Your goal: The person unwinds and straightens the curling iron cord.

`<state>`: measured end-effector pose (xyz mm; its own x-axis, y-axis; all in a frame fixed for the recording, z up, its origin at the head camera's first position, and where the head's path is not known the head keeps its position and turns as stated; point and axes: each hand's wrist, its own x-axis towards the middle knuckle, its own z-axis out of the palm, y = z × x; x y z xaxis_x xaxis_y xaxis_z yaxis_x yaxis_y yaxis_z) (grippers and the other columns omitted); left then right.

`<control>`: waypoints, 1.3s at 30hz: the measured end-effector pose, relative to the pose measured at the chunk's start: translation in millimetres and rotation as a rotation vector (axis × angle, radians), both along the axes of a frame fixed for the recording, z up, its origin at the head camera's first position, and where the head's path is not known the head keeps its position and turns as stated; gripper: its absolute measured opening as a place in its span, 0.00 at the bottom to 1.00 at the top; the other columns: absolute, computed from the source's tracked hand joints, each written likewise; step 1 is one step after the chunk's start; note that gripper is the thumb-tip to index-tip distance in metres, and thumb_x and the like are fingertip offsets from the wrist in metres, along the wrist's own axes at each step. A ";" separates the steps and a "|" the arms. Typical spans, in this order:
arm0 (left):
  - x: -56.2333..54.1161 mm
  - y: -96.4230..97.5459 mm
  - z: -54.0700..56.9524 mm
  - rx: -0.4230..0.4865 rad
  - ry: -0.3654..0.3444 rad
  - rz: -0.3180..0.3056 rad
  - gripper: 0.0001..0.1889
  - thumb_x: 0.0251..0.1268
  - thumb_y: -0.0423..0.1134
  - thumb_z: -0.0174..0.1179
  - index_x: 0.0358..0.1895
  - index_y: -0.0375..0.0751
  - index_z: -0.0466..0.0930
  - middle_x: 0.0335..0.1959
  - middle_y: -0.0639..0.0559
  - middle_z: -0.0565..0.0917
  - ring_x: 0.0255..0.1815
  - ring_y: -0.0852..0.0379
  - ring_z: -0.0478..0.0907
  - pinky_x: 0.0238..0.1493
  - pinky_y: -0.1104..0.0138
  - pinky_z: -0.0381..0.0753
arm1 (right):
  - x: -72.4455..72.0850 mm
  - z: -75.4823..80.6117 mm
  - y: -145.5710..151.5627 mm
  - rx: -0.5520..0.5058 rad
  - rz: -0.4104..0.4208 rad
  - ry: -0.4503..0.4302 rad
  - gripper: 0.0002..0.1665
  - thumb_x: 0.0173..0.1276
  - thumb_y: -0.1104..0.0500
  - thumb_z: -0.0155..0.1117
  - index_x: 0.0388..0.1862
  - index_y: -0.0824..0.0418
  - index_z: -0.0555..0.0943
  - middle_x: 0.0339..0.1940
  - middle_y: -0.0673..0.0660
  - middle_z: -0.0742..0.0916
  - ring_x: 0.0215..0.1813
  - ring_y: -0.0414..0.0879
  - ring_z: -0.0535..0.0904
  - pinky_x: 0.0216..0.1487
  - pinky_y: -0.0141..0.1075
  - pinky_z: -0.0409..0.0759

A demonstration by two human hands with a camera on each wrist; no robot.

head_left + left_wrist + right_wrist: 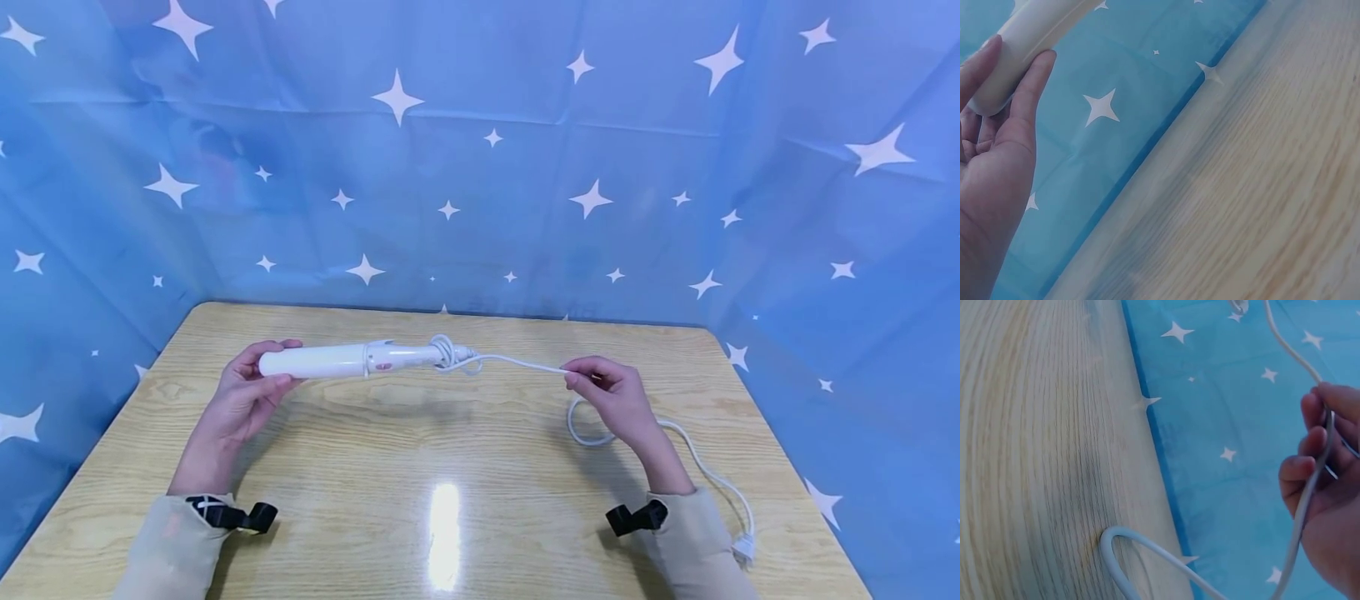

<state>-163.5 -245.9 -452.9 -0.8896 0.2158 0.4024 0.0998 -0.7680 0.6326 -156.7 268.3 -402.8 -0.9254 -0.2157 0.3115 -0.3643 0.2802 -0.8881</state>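
Observation:
A white curling iron (330,361) is held level above the table, its thick barrel to the left and its slimmer handle to the right. My left hand (243,396) grips the barrel's end between thumb and fingers, which the left wrist view also shows. Loops of the white power cord (517,361) are wound around the handle's end. From there the cord runs fairly straight to my right hand (613,398), whose thumb and index finger pinch it. Beyond that hand the cord (1300,519) hangs down past the palm and bends into a loop.
The wooden table (360,517) carries the cord's slack, with the plug (743,547) near the right sleeve. A blue curtain with white stars (465,167) stands behind the table's far edge and along both sides. Black wrist cameras (258,517) sit on both sleeves.

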 end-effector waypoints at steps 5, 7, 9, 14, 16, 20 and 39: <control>-0.5 0.4 0.2 0.002 0.002 0.002 0.29 0.63 0.04 0.41 0.56 0.29 0.83 0.59 0.37 0.82 0.60 0.45 0.80 0.58 0.58 0.83 | -0.6 0.4 -4.4 0.064 0.045 -0.024 0.09 0.76 0.67 0.63 0.50 0.69 0.85 0.37 0.59 0.88 0.35 0.41 0.82 0.36 0.32 0.84; -0.2 0.5 0.6 -0.005 -0.002 0.006 0.29 0.63 0.04 0.41 0.56 0.29 0.83 0.59 0.37 0.82 0.60 0.46 0.80 0.58 0.58 0.83 | -1.2 0.5 -6.4 0.090 0.053 -0.038 0.09 0.76 0.66 0.64 0.50 0.67 0.86 0.38 0.60 0.88 0.35 0.42 0.82 0.36 0.34 0.84; 0.2 0.6 1.2 -0.010 -0.007 0.006 0.29 0.63 0.04 0.41 0.56 0.29 0.83 0.59 0.37 0.82 0.60 0.46 0.80 0.58 0.58 0.83 | -1.8 1.3 -8.5 0.113 0.058 -0.056 0.09 0.76 0.65 0.64 0.50 0.67 0.86 0.38 0.61 0.88 0.36 0.42 0.82 0.36 0.37 0.84; 1.3 0.3 3.1 -0.039 -0.014 0.007 0.28 0.64 0.05 0.42 0.56 0.30 0.83 0.59 0.38 0.82 0.60 0.46 0.80 0.58 0.59 0.83 | -4.6 5.1 -19.2 0.193 0.070 -0.045 0.09 0.76 0.63 0.64 0.50 0.65 0.87 0.41 0.59 0.90 0.40 0.42 0.85 0.41 0.35 0.85; 1.5 0.2 3.6 -0.054 -0.012 0.011 0.28 0.64 0.05 0.43 0.56 0.30 0.83 0.59 0.38 0.82 0.60 0.47 0.81 0.57 0.59 0.83 | -6.1 7.5 -25.9 0.223 0.081 -0.020 0.09 0.76 0.62 0.64 0.50 0.64 0.87 0.42 0.58 0.90 0.42 0.46 0.86 0.42 0.35 0.86; 1.9 0.3 3.3 -0.085 -0.010 0.021 0.28 0.64 0.05 0.43 0.55 0.30 0.84 0.58 0.39 0.83 0.59 0.47 0.81 0.57 0.59 0.83 | -7.8 12.0 -39.0 0.247 0.116 -0.019 0.10 0.76 0.60 0.65 0.50 0.62 0.88 0.42 0.57 0.90 0.42 0.55 0.86 0.40 0.35 0.85; 1.0 2.0 1.3 -0.149 -0.014 0.036 0.29 0.63 0.05 0.43 0.54 0.33 0.84 0.58 0.40 0.83 0.59 0.48 0.80 0.56 0.60 0.84 | -11.1 15.3 -64.2 0.305 0.230 -0.220 0.12 0.76 0.55 0.66 0.52 0.59 0.87 0.37 0.55 0.88 0.39 0.59 0.81 0.35 0.38 0.82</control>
<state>-162.5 -243.9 -451.6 -0.9031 0.2407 0.3557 0.1156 -0.6613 0.7411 -167.8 204.2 -387.5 -0.8796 -0.4757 0.0028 -0.2597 0.4753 -0.8406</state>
